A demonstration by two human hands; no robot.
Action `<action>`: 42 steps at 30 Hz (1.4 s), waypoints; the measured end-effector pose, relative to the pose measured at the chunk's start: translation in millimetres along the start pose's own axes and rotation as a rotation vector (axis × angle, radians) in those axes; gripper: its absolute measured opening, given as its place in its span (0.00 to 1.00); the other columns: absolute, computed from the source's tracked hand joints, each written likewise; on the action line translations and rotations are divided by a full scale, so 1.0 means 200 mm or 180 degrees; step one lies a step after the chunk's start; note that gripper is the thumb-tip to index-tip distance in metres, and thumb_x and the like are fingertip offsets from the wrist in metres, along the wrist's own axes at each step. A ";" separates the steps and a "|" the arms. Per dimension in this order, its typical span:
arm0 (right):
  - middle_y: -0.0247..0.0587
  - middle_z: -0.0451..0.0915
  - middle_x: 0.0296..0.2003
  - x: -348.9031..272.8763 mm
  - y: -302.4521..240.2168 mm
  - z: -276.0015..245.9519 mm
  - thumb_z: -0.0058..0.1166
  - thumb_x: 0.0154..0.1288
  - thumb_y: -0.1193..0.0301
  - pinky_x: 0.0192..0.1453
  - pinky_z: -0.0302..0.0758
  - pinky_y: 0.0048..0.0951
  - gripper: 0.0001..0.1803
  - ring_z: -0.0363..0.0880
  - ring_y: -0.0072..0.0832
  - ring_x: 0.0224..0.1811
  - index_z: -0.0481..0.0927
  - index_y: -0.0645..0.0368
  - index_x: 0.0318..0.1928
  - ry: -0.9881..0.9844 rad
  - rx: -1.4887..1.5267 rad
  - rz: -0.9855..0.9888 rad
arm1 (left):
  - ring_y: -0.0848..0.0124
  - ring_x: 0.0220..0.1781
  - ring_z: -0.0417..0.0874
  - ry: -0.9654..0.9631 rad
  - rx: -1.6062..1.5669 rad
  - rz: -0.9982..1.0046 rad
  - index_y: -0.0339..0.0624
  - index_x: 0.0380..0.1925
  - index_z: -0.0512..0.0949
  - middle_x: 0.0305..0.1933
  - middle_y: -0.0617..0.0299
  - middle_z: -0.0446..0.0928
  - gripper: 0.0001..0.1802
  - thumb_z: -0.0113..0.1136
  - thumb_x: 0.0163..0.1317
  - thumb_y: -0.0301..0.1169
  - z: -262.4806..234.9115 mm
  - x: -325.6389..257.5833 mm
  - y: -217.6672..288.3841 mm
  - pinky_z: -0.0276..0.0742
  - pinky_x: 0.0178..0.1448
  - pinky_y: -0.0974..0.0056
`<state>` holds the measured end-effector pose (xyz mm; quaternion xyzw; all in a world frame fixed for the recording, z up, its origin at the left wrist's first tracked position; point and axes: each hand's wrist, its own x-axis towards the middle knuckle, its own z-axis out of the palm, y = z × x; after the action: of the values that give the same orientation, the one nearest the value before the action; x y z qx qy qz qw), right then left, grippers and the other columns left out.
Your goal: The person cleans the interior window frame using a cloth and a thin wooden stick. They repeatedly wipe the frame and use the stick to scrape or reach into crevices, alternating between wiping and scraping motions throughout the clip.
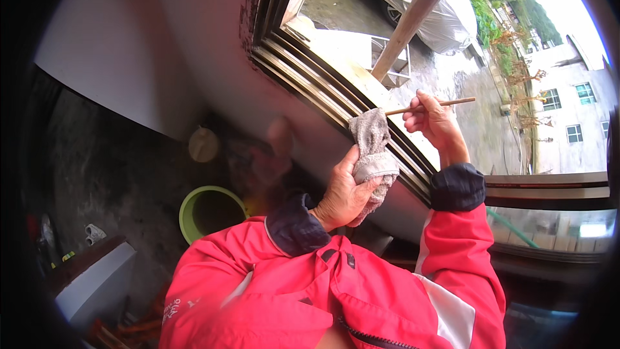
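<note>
My left hand (344,192) is closed round a bunched grey cloth (372,148), whose upper end lies against the window track (323,94). Between the fingers and thumb of my right hand (434,123) is a thin wooden stick (452,101), held almost level over the outer side of the sill. The stick's left end reaches the top of the cloth; whether it is tucked into the fabric I cannot tell. Several parallel metal grooves run along the track beneath the cloth.
A green bucket (213,213) stands on the dark floor at lower left, near a round pale object (204,145). Outside the window are a wooden pole (413,22), a white metal rack (395,58) and a vehicle under a grey cover (445,26). A white building (575,110) rises at right.
</note>
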<state>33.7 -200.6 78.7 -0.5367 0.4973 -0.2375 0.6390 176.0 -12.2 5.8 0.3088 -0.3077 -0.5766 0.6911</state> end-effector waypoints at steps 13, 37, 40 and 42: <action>0.53 0.81 0.29 0.28 0.06 0.79 0.44 0.73 0.61 0.32 0.82 0.31 0.17 0.84 0.37 0.28 0.73 0.65 0.36 0.0007 0.0741 -0.1369 | 0.72 0.45 0.77 0.1381 -0.0078 0.1019 0.34 0.50 0.70 0.45 0.57 0.78 0.17 0.56 0.61 0.23 -0.41 0.29 0.22 0.74 0.51 0.65; 0.45 0.80 0.22 -0.64 -0.07 -0.19 0.41 0.73 0.56 0.21 0.77 0.23 0.22 0.81 0.28 0.19 0.75 0.62 0.30 0.1308 -0.1161 0.0084 | 0.68 0.45 0.80 -0.0946 -0.0130 -0.0675 0.30 0.53 0.68 0.44 0.50 0.79 0.27 0.65 0.53 0.25 0.32 -0.07 -0.19 0.74 0.52 0.65; 0.45 0.79 0.22 -0.61 -0.04 -0.21 0.41 0.73 0.57 0.21 0.77 0.23 0.22 0.81 0.28 0.18 0.75 0.63 0.31 0.1208 -0.1093 0.0249 | 0.67 0.45 0.80 -0.0952 -0.0007 -0.0794 0.29 0.52 0.68 0.44 0.50 0.79 0.27 0.65 0.53 0.25 0.30 -0.08 -0.17 0.74 0.52 0.65; 0.45 0.80 0.22 -0.59 -0.04 -0.22 0.41 0.73 0.58 0.21 0.77 0.23 0.22 0.81 0.28 0.18 0.75 0.63 0.31 0.1087 -0.1049 0.0304 | 0.67 0.45 0.80 -0.0932 0.0015 -0.0829 0.29 0.52 0.68 0.43 0.50 0.79 0.27 0.65 0.53 0.25 0.29 -0.09 -0.16 0.74 0.52 0.65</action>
<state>-50.8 -123.7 134.8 -0.5615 0.6550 -0.2100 0.4599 108.5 -3.5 15.4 0.2604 -0.3636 -0.6992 0.5577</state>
